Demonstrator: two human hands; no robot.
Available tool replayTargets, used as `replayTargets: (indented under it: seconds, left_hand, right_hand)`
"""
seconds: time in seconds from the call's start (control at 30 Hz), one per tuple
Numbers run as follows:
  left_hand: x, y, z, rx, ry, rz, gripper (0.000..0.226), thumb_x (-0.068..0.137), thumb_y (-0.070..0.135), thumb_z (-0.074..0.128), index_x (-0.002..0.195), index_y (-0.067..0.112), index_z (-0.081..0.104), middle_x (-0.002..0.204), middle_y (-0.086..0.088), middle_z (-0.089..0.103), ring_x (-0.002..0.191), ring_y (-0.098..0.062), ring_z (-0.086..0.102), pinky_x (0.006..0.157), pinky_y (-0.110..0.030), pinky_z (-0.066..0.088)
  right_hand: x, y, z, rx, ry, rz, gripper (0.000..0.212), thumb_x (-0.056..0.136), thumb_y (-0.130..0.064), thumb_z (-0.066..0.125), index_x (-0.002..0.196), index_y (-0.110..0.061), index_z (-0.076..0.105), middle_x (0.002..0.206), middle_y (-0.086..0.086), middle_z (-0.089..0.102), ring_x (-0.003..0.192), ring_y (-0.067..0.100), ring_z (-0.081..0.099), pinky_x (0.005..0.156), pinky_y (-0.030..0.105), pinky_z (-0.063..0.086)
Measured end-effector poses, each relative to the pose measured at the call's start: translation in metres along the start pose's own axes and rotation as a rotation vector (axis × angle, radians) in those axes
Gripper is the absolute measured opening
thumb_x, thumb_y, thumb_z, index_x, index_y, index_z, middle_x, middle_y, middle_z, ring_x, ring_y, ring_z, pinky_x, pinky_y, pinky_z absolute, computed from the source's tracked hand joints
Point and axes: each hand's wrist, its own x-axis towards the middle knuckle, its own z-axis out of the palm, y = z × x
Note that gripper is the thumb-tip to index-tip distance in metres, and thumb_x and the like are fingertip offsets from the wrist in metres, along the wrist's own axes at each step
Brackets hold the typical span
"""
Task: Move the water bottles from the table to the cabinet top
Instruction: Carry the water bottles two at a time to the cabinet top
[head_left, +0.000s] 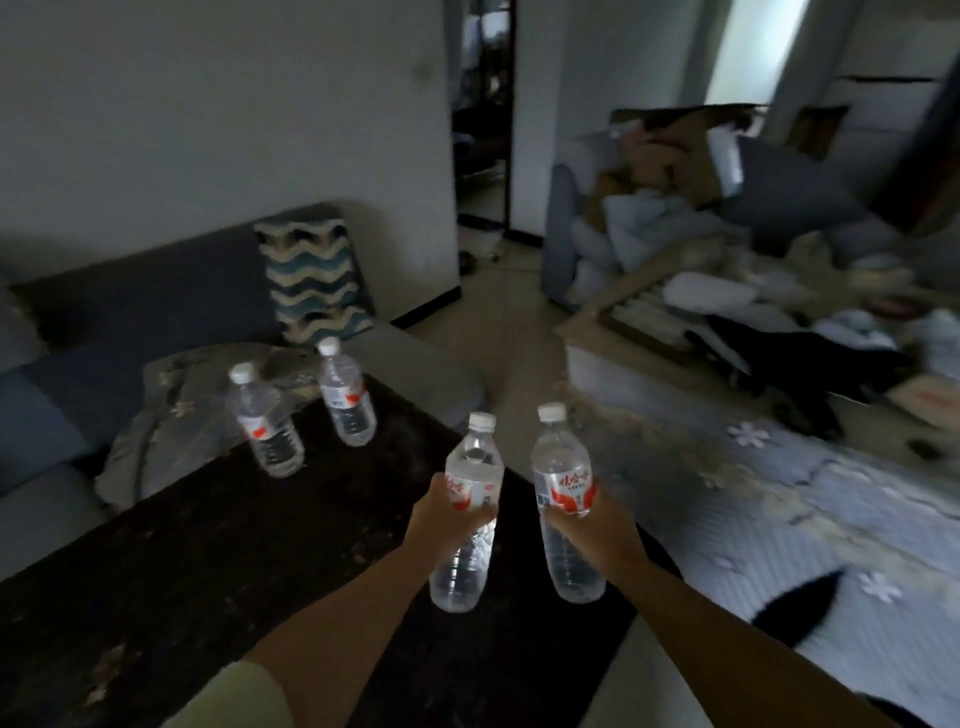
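My left hand (441, 519) grips a clear water bottle (470, 467) with a red-and-white label around its middle. My right hand (597, 525) grips a second such bottle (563, 467) the same way. Both bottles are upright with white caps, held side by side near the right end of the dark table (218, 545). Two more water bottles stand on the table farther back: one (267, 423) at the left, another (345, 400) just right of it. No cabinet top is recognisable in the head view.
A grey sofa (130, 322) with a zigzag cushion (311, 280) runs behind the table. A patterned rug (779, 509) lies to the right, beyond it a cluttered pile of clothes and boxes (727, 270). A tiled path (498, 322) leads to a doorway (483, 114).
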Motion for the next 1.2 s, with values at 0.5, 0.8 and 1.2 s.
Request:
replayTargets:
  seconds: [0.5,0.8,1.2]
  left_hand:
    - [-0.126,0.128,0.280,0.186,-0.690,0.376,0.057,0.075,0.026,0.081,0.124,0.013,0.053,0.115,-0.003,0.064,0.101,-0.019,0.060,0.083,-0.032,0.051]
    - [-0.300,0.164,0.412,0.460,-0.928,0.573,0.061,0.058,0.047,0.079,0.105,0.019,0.053,0.097,0.000,0.064,0.094,-0.021,0.060,0.071,-0.023,0.041]
    - [-0.525,0.157,0.527,0.653,-1.541,0.894,0.054,0.068,0.029,0.084,0.112,0.013,0.058,0.105,-0.002,0.070,0.098,-0.023,0.066,0.090,-0.033,0.052]
  right_hand:
    - [-0.207,0.188,-0.228,0.029,0.632,0.473,0.055,0.069,-0.053,0.076,0.108,-0.020,0.055,0.100,0.000,0.070,0.081,0.016,0.062,0.069,0.025,0.046]
    - [-0.388,0.278,-0.309,0.082,0.901,0.688,0.063,0.068,-0.066,0.070,0.110,-0.022,0.056,0.098,-0.003,0.070,0.089,0.018,0.067,0.083,0.032,0.054]
    - [-0.620,0.324,-0.289,0.222,1.434,1.136,0.038,0.071,-0.053,0.074,0.093,-0.027,0.056,0.090,-0.001,0.070,0.075,0.018,0.064,0.067,0.028,0.048]
